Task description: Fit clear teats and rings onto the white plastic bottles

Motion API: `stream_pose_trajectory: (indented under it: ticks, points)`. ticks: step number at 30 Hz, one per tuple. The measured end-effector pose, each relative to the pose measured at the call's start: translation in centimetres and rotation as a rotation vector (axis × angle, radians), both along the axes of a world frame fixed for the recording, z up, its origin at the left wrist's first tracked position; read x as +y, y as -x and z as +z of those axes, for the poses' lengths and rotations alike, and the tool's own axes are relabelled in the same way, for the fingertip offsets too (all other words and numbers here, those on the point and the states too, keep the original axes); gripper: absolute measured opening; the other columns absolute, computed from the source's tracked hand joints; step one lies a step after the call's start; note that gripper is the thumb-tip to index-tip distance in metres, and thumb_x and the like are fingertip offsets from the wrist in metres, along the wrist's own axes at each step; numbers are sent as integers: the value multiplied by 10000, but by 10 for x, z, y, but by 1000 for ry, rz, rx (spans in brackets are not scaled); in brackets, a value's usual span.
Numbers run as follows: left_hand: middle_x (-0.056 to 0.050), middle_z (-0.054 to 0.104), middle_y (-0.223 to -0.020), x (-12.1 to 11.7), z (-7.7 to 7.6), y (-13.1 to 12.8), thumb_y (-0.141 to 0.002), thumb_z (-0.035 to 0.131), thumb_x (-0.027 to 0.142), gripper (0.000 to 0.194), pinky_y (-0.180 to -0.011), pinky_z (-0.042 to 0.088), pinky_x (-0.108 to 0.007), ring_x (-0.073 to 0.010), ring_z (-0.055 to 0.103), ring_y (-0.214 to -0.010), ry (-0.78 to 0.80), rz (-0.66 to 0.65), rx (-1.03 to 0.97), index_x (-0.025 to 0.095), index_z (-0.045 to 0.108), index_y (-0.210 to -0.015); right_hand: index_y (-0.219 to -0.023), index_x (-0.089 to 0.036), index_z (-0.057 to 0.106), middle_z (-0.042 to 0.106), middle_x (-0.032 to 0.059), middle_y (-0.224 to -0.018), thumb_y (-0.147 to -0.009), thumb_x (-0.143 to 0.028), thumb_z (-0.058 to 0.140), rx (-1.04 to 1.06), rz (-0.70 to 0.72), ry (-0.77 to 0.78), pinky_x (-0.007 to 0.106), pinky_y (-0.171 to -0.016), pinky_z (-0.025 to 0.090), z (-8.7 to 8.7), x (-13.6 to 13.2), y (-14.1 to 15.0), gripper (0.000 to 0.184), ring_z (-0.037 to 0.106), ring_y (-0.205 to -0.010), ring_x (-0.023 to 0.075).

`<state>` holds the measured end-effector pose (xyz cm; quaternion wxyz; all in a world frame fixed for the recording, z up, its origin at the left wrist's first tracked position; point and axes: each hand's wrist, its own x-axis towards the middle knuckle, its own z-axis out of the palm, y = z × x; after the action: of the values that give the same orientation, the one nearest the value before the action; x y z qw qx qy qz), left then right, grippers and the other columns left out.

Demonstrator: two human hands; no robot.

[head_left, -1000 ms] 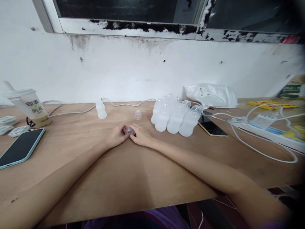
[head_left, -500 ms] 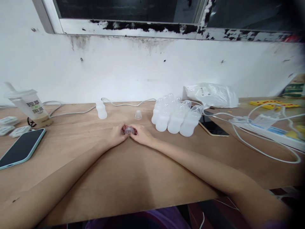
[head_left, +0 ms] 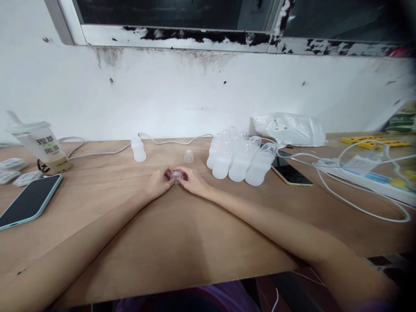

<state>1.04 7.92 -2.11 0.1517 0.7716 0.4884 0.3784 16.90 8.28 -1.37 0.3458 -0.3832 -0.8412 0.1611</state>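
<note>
My left hand point(head_left: 160, 182) and my right hand point(head_left: 192, 181) meet over the middle of the table. Between them, a small clear round bottle collar point(head_left: 177, 175) is pinched by the fingers and thumbs of both; whether a nipple sits in it cannot be made out. Just beyond the hands stands a clear dome-shaped bottle cap point(head_left: 188, 156). Farther back on the left is a frosted white baby bottle point(head_left: 138, 150) without a dome. To the right, several frosted baby bottles point(head_left: 237, 167) with clear domes stand close together.
At the left are a drink cup point(head_left: 42, 145), a phone point(head_left: 30, 201) and several small white cases point(head_left: 27, 178). On the right lie another phone point(head_left: 292, 172), a white power strip point(head_left: 383, 180) with looping cables and a plastic bag point(head_left: 289, 129) by the wall.
The collar has tilted slightly in my fingers, and the fingertips of both hands have shifted a little around it. Everything else stays in place.
</note>
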Motion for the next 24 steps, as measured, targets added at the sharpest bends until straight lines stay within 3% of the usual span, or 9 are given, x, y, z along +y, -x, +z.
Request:
stream_pose_trajectory:
  ticks: [4, 7, 16, 20, 24]
  points:
    - [-13, 582, -758, -8, 7, -1, -781, 453, 307, 149, -636, 417, -244, -124, 551, -693, -87, -92, -87, 171, 477, -835, -1073, -156, 511, 605, 33, -840, -804, -255, 441, 159, 52, 61, 226, -650, 407, 2, 0, -2, 295, 525, -670, 101]
    - [-11, 586, -721, -13, 10, -2, -796, 435, 312, 156, -606, 414, -236, -121, 552, -656, -124, -69, -95, 168, 472, -842, -1040, -156, 529, 602, 43, -890, -828, -303, 403, 206, 84, 86, 226, -668, 413, 4, -2, -2, 287, 541, -717, 106]
    - [-8, 605, -703, -18, 13, -1, -791, 437, 308, 147, -605, 418, -235, -126, 569, -651, -107, -45, -41, 167, 472, -816, -1000, -159, 560, 609, 37, -878, -848, -309, 370, 150, 145, 68, 228, -702, 406, 7, -7, -2, 287, 545, -781, 113]
    - [-3, 597, -691, -17, 12, 0, -782, 451, 297, 132, -618, 417, -235, -122, 561, -645, -157, -40, -38, 168, 476, -796, -945, -134, 579, 608, 35, -800, -852, -312, 355, 127, 135, 74, 214, -650, 392, 9, -10, -2, 301, 530, -705, 105]
    - [-2, 582, -650, -16, 11, 1, -778, 456, 314, 150, -549, 410, -221, -119, 550, -592, -106, -54, -78, 166, 475, -798, -856, -128, 582, 596, 30, -740, -857, -331, 338, 56, 97, 73, 206, -600, 364, 9, -8, -1, 317, 510, -648, 103]
